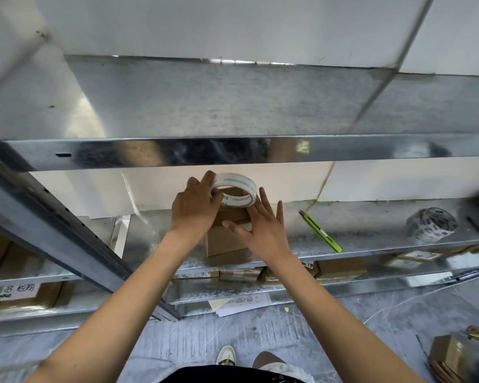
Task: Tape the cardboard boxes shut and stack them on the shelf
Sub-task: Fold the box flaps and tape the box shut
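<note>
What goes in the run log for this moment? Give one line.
left hand: grips tape roll | right hand: flat on cardboard box | box: on shelf | stage: taping

Print on the tape roll [234, 190] and box labels [19, 289] is too blurred to read.

Lighting even and fairly bright, soft and diffuse, with only faint shadows. Glare patches and smeared reflections show on the galvanised shelf [371, 239] and its upper beam [233, 150]. Wide-angle distortion bends straight lines near the edges. Motion blur softens the right and lower-right margins; the centre is reasonably sharp.
</note>
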`<state>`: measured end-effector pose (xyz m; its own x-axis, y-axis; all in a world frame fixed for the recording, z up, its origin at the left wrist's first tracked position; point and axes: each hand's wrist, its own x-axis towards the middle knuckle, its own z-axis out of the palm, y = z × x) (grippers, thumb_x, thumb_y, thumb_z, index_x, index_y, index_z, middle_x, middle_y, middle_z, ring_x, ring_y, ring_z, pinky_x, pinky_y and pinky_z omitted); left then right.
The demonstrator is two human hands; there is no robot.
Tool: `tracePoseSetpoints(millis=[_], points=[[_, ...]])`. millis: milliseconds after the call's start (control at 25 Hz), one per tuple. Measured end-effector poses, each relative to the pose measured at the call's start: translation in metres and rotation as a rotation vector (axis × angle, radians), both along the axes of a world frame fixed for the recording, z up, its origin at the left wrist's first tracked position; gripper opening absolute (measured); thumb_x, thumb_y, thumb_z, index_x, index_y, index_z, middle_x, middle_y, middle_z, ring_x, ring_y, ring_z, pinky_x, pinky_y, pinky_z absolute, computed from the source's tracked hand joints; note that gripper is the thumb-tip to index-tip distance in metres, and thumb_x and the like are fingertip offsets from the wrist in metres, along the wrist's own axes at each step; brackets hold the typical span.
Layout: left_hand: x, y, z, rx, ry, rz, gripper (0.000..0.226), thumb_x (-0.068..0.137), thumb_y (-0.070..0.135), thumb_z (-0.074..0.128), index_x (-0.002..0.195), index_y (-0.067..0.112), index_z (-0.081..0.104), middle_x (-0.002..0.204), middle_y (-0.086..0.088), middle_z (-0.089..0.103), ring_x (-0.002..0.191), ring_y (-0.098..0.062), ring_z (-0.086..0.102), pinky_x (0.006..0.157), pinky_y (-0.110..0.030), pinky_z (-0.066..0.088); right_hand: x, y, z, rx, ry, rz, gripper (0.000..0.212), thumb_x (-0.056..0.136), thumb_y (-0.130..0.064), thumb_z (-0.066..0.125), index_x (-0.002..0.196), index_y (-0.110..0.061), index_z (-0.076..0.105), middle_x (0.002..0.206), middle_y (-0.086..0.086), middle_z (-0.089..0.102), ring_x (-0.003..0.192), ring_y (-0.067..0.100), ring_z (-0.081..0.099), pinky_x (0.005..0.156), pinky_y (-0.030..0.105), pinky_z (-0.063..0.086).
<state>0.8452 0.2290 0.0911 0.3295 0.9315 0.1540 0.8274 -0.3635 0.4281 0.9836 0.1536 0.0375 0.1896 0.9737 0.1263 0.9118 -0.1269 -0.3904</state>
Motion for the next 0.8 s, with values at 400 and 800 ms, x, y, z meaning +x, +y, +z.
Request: tracePoseSetpoints(millis=[400,800], points=[[-0.071,0.001,-0.001,0.161,0.080,0.045,0.010,0.096,0.009,0.047,0.101,0.005,0.040,0.083,-0.009,0.048,0.060,-0.035,0.051,0.055,-0.042,0.043,0.003,-0.001,0.008,-0.153,-0.131,0.014,0.096,0.077,-0.082,0.013,0.153,-0.026,-0.002,0.159,-0.014,-0.010,0.145,0.008,-0.014,0.114,0.056,-0.008],[-0.095,-0.008,-0.046,0.194,0.322,0.037,0.056,0.054,-0.022,0.071,0.085,0.008,0.035,0.062,-0.013,0.049,0.033,-0.027,0.046,0.038,-0.019,0.029,0.001,-0.003,0.013,-0.170,-0.170,0.027,0.100,0.075,-0.085,0.010,0.153,-0.024,-0.003,0.159,-0.012,-0.012,0.145,0.013,-0.018,0.110,0.065,-0.009]])
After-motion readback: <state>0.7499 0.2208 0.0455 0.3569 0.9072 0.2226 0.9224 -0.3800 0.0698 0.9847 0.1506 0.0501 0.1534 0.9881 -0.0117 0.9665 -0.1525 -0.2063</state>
